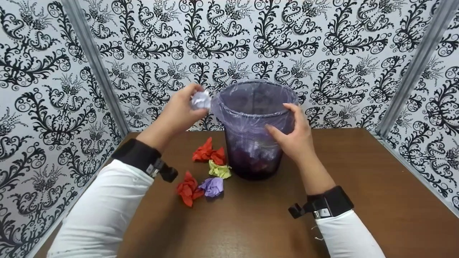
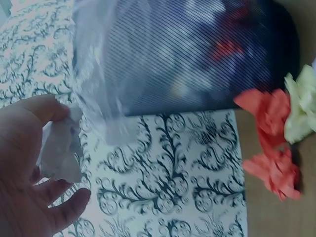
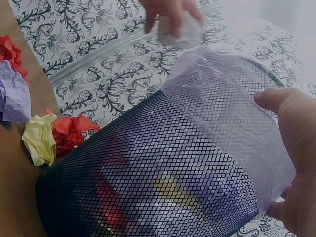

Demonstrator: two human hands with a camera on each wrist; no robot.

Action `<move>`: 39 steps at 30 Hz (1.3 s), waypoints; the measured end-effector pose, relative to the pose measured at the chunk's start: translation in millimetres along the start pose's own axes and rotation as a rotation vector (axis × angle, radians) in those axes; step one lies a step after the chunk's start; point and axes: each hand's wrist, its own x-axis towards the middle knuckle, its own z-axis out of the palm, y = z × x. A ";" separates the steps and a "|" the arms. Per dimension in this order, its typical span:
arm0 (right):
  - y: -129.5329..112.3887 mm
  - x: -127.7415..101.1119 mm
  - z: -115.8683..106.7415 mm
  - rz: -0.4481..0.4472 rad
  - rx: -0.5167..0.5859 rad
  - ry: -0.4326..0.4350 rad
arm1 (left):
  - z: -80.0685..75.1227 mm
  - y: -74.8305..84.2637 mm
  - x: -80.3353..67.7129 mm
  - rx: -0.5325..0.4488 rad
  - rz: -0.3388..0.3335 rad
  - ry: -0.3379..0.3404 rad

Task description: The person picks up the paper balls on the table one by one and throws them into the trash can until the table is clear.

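Note:
Left of the bin's rim, my left hand (image 1: 181, 109) holds a crumpled white paper ball (image 1: 200, 100) between thumb and fingers. A dark mesh waste bin (image 1: 251, 152) stands upright on the table, its rim draped with a thin, see-through purple liner (image 1: 235, 120). My right hand (image 1: 296, 138) grips the bin's right side near the rim, over the liner. Through the mesh in the right wrist view, crumpled paper in red, yellow (image 3: 170, 190) and white shows inside. Left of the bin lie red paper balls (image 1: 188, 190), a yellow paper ball (image 1: 219, 169) and a purple paper ball (image 1: 212, 187).
The brown wooden table (image 1: 251, 222) carries the bin and the loose papers. White walls with black scroll patterns (image 1: 222, 32) close in the back and both sides, with grey metal posts (image 1: 96, 64) at the corners. Both wrists wear black straps with small cameras.

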 end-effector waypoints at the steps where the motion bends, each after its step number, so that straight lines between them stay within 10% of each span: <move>1: 0.0 0.0 -0.4 0.003 0.000 -0.002 | 1.7 4.4 3.1 -0.003 0.010 0.018; 20: 0.7 0.8 -3.8 0.008 -0.011 -0.011 | 56.8 50.0 44.3 -0.132 0.071 0.122; 39: -0.5 -0.2 -1.0 -0.005 -0.005 -0.002 | 75.2 54.3 53.7 -0.136 -0.109 0.010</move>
